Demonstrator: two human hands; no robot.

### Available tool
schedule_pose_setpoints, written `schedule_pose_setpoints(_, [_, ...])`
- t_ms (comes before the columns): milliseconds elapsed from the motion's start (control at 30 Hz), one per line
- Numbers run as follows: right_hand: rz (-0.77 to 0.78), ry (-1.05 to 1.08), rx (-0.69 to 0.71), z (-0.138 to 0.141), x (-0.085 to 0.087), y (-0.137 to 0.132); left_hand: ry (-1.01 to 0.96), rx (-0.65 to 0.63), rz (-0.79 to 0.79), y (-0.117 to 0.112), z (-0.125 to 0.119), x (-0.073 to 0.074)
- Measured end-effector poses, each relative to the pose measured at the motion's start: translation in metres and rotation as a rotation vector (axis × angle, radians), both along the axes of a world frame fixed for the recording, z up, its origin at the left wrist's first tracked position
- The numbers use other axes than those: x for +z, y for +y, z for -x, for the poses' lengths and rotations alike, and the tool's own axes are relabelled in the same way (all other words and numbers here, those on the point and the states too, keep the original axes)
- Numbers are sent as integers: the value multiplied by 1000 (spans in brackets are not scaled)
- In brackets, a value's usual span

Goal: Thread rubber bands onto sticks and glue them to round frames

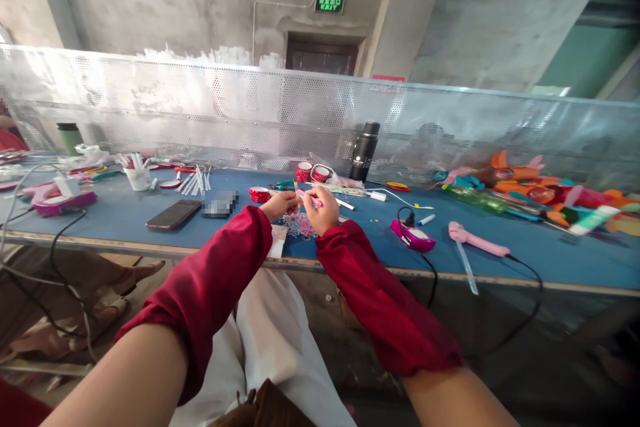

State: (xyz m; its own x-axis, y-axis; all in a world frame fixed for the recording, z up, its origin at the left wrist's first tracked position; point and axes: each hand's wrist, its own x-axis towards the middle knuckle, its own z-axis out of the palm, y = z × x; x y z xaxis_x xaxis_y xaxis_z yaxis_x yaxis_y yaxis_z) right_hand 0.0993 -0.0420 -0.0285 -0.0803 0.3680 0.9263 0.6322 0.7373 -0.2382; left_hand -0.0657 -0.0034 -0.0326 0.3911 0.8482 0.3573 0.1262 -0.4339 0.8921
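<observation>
Both hands meet above a pile of small coloured bands or loops point(300, 227) near the front edge of the blue table. My right hand point(321, 210) is closed on a slim pink pen-like stick point(310, 198), whose tip points toward the left hand. The fingers of my left hand point(281, 205) are pinched together at the stick's tip; what they hold is too small to make out. Beneath the left wrist lies a whitish flat piece point(277, 241). Red tape rolls point(259, 194) sit just beyond the left hand.
A dark phone point(174, 214) lies to the left, with a cup of white sticks point(137, 177) behind it. A black bottle point(365, 152) stands at the back. On the right are a purple device point(413, 236), a corded pink glue gun point(479, 240) and colourful crafts point(545, 193).
</observation>
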Motion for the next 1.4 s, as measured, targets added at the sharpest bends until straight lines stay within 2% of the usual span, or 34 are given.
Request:
schedule_pose_setpoints(200, [-15, 24, -9, 0, 0, 0, -3, -11, -7, -1, 0, 1])
schedule_pose_setpoints(333, [-14, -7, 33, 0, 1, -1, 8, -13, -11, 0, 0, 0])
schedule_pose_setpoints(533, [-54, 13, -8, -1, -1, 2, -3, -22, -3, 2, 1, -1])
schedule_pose_setpoints(700, [-43, -19, 33, -1, -1, 3, 16, -5, -3, 2, 1, 0])
schedule_pose_setpoints(833, [-41, 13, -10, -1, -1, 2, 13, -15, 1, 2, 1, 0])
schedule_pose_setpoints(967, [-31, -6, 18, -1, -1, 2, 4, -10, -6, 1, 1, 1])
schedule_pose_setpoints(1133, [-37, 23, -24, -1, -1, 2, 16, -9, -7, -2, 1, 2])
schedule_pose_setpoints(1267, [-39, 3, 15, 0, -1, 2, 22, -4, -7, -3, 0, 3])
schedule_pose_setpoints(1400, [-44, 23, -13, 0, -1, 2, 24, 2, 1, -4, 0, 4])
